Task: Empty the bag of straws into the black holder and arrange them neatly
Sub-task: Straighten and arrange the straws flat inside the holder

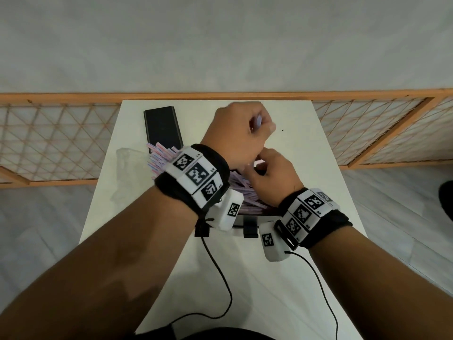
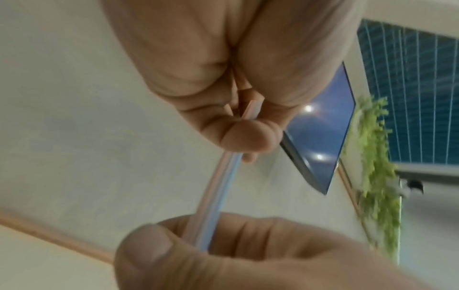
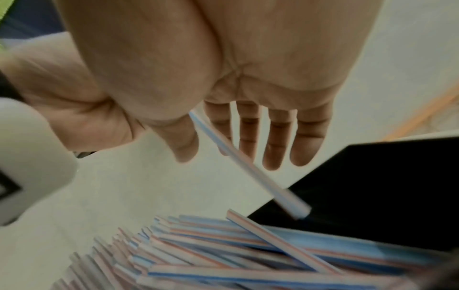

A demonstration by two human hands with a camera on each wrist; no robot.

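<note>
White desk (image 1: pixel 282 278) with the black holder (image 3: pixel 387 188) sitting mid-desk under both wrists, already stuffed with striped straws (image 3: pixel 248 253). Left hand (image 1: pixel 241 133), just past the holder, is clenched round a few straws (image 2: pixel 216 196). Right hand (image 1: pixel 272 173), right over the holder, pinches one of them between thumb and fingers (image 3: pixel 278 137). Empty clear bag (image 1: pixel 127 168) lies left of the holder, a black phone (image 1: pixel 163 126) behind it.
</note>
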